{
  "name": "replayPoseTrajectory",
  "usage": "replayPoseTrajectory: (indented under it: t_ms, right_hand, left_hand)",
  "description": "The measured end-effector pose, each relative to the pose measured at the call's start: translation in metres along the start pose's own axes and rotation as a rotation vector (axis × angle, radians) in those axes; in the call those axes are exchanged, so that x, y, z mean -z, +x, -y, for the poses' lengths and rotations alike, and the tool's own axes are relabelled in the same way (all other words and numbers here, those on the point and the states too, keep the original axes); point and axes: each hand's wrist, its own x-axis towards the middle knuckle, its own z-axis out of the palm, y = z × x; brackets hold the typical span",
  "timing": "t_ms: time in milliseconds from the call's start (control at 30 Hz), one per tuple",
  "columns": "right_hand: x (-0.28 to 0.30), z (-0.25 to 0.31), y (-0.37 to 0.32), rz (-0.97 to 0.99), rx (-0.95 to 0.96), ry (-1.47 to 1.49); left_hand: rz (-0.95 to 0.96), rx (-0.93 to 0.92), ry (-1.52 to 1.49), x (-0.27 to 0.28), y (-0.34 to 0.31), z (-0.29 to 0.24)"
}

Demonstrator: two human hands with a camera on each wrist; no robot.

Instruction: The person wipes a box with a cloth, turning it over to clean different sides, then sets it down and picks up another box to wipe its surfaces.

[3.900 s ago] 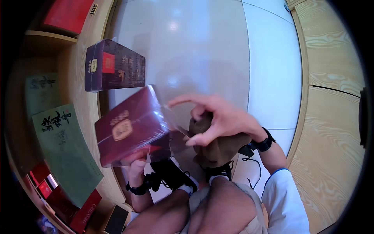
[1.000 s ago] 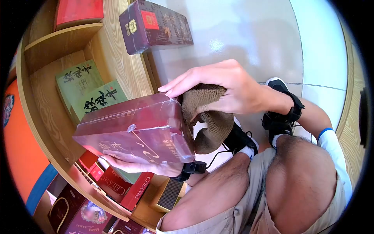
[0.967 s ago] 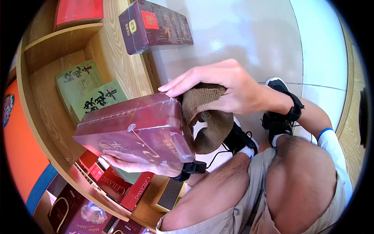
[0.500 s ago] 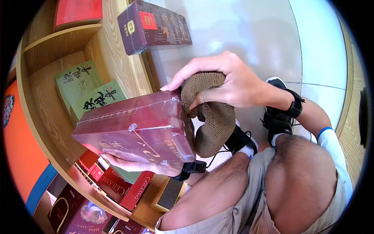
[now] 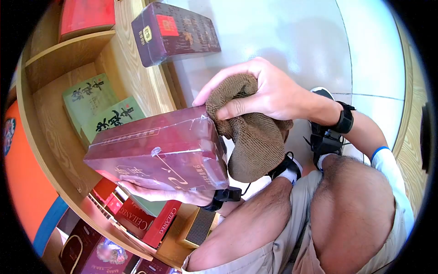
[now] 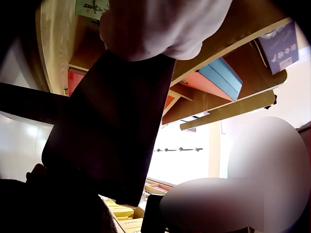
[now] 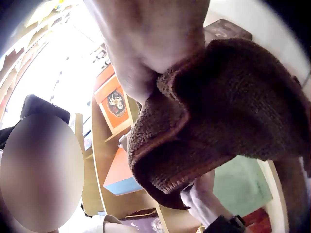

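Wooden shelf (image 5: pixel 137 68) was the backdrop. Just in front of it, the shrink-wrapped maroon box (image 5: pixel 155 150) was up in the air. I reckon that slick wrap could've let it slide off if the brown cloth (image 5: pixel 253 141) shoved too hard. Left hand (image 5: pixel 157 189) cradled the box from underneath. Right hand (image 5: pixel 269 91) bunched the cloth against the box's end away from the shelf, wrist bent down.
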Motion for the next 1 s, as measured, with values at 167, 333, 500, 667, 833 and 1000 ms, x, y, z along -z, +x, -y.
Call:
replayPoseTrajectory:
  t_ms: [167, 333, 500, 667, 833, 1000]
  right_hand:
    - [0.000, 0.003, -0.002, 0.019, -0.166, 0.118]
    - [-0.004, -0.003, -0.002, -0.048, -0.293, 0.217]
    - [-0.003, -0.001, -0.002, -0.032, -0.285, 0.160]
    - [-0.005, -0.009, -0.002, -0.021, -0.248, 0.101]
    - [-0.005, -0.010, -0.003, -0.016, -0.246, 0.033]
    - [-0.008, -0.019, -0.006, -0.037, -0.167, -0.022]
  left_hand:
    - [0.005, 0.059, -0.060, -0.002, 0.001, 0.001]
    - [0.004, 0.189, -0.213, -0.007, 0.004, 0.000]
    - [-0.006, 0.329, -0.369, -0.009, 0.008, 0.001]
    - [-0.010, 0.407, -0.448, -0.008, 0.011, 0.001]
    - [-0.011, 0.442, -0.476, -0.005, 0.012, 0.002]
    - [-0.006, 0.466, -0.487, -0.001, 0.012, 0.002]
